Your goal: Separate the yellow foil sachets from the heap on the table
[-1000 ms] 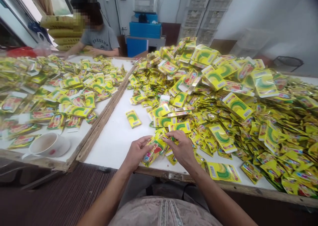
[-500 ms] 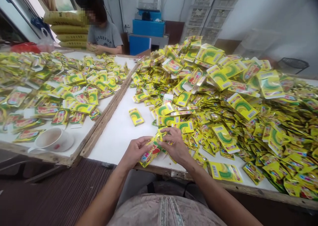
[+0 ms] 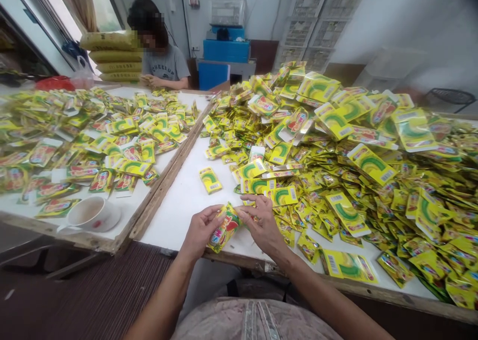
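A small yellow packet [image 3: 225, 232] with red fruit and green print hangs over the table's front edge, its printed face toward me. My left hand [image 3: 201, 230] pinches it along its left side between thumb and fingers. At its upper right corner, the thumb and forefinger of my right hand [image 3: 262, 225] are closed, with the other fingers spread. Just beyond my hands lie flat yellow boxes [image 3: 257, 185] with a green curve, and one box [image 3: 210, 180] sits apart on the white tabletop [image 3: 179, 200].
A big heap of yellow packets [image 3: 317, 170] and boxes covers the right of the table. Left of a wooden strip [image 3: 168, 175], more boxes [image 3: 123, 156] surround a white cup [image 3: 89, 214] of drink. A person [image 3: 164, 63] works across the table, beside stacked sacks [image 3: 115, 56].
Both hands still hold the packet, which now shows more of its face and stands more upright. My right hand's fingers have moved to its upper right corner. The view has shifted slightly.
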Demonstrator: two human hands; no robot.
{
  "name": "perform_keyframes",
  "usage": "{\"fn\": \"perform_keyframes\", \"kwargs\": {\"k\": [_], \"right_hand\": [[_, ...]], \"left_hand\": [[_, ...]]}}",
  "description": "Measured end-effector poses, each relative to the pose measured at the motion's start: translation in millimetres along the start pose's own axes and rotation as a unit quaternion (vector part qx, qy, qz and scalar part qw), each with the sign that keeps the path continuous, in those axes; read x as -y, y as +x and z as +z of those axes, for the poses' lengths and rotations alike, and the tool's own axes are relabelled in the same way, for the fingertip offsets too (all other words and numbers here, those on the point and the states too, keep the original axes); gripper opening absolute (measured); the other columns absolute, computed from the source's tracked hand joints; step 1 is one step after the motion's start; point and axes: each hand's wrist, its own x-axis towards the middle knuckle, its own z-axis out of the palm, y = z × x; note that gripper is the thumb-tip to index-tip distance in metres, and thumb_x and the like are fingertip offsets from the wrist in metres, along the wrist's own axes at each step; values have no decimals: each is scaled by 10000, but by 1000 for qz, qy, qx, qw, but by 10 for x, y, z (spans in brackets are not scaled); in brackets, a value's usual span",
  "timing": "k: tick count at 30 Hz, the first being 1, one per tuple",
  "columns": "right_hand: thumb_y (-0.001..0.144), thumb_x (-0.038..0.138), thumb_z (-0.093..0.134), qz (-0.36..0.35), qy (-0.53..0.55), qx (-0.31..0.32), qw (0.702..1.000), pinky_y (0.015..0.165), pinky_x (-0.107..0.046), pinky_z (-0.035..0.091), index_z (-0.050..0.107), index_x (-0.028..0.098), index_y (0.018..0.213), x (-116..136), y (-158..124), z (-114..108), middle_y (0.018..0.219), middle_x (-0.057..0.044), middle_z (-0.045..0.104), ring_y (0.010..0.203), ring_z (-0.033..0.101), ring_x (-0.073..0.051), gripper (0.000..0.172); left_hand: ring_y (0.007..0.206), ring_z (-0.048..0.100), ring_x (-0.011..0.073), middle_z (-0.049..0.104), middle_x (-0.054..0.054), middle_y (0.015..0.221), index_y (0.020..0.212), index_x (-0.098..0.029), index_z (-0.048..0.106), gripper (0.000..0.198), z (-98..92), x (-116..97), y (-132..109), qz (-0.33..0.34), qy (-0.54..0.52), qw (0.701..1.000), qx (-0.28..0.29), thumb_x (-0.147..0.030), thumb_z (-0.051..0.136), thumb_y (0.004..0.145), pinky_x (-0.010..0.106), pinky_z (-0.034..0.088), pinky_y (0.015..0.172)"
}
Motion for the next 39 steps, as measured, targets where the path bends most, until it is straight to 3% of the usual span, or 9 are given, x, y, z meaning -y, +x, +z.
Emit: {"fn": "perform_keyframes", "kwargs": {"k": [8, 13, 17, 19, 23, 25, 29, 34, 39], "right_hand": [[767, 448, 619, 86, 74, 149, 982, 982, -419, 308, 742, 244, 698, 42, -76, 168, 1202, -58, 546, 1137, 411, -262, 248], [816, 379, 555, 42, 63, 136, 988, 881, -346, 388, 694, 216, 777, 58, 85, 171, 1059, -54, 611, 1025, 503, -216, 218], [817, 258, 520, -55, -137, 114, 982, 809, -357, 376, 609, 192, 1004, -80, 339, 172, 953, -72, 651, 912, 547, -222, 217], [783, 166, 524, -115, -290, 138, 940, 796, -391, 338, 628, 154, 898, -181, 484, 194, 878, -116, 656, 906, 535, -264, 156], [722, -3, 474, -130, -444, 152, 873, 760, -413, 300, 642, 131, 742, -354, 712, 259, 778, -166, 652, 881, 517, -300, 216], [732, -26, 440, -124, -456, 146, 869, 764, -420, 295, 644, 132, 699, -403, 776, 264, 732, -167, 651, 870, 518, -301, 260], [783, 30, 419, -106, -389, 101, 910, 756, -405, 324, 634, 146, 740, -438, 818, 201, 715, -128, 652, 821, 539, -270, 248], [843, 162, 348, -71, -172, 7, 982, 813, -373, 407, 538, 186, 1136, -445, 744, 154, 1060, -101, 631, 975, 554, -234, 350], [819, 295, 388, 143, 48, 9, 989, 627, -348, 485, 519, 207, 1135, -454, 653, 183, 855, -62, 629, 730, 605, -210, 353]], "left_hand": [[672, 649, 155, 719, 59, 808, 974, -132, 639, 390, 13, 42, -52, -22, -19, 999, 14, -340, 738, 659, 247, 492, 646], [603, 638, 148, 701, 35, 713, 955, -153, 593, 420, -70, -79, -7, -73, 17, 996, 46, -397, 737, 646, 234, 471, 585], [560, 619, 171, 671, 33, 642, 906, -133, 604, 456, -457, -542, 267, 5, 183, 980, -76, -446, 736, 602, 249, 454, 531], [662, 641, 213, 683, 58, 721, 979, -130, 603, 464, -712, -909, 448, 95, 280, 924, -242, -454, 672, 655, 293, 479, 601], [1067, 553, 337, 608, 194, 1143, 1221, -99, 496, 554, -983, -1431, 725, 166, 523, 689, -473, -376, 569, 747, 419, 426, 859], [1124, 515, 352, 573, 216, 1195, 1231, -93, 491, 544, -923, -1402, 811, 151, 591, 648, -457, -384, 537, 774, 429, 397, 895], [983, 599, 352, 663, 205, 973, 1074, -104, 579, 523, -564, -923, 1004, 60, 633, 703, -318, -535, 432, 815, 412, 423, 807], [1025, 575, 362, 599, 266, 1097, 1103, -72, 507, 687, -176, -503, 1364, -29, 636, 719, -279, -613, 573, 685, 399, 419, 799], [995, 597, 352, 633, 235, 1061, 1058, -116, 511, 737, -146, -464, 1406, -111, 631, 745, -187, -548, 737, 507, 356, 433, 723]]}}
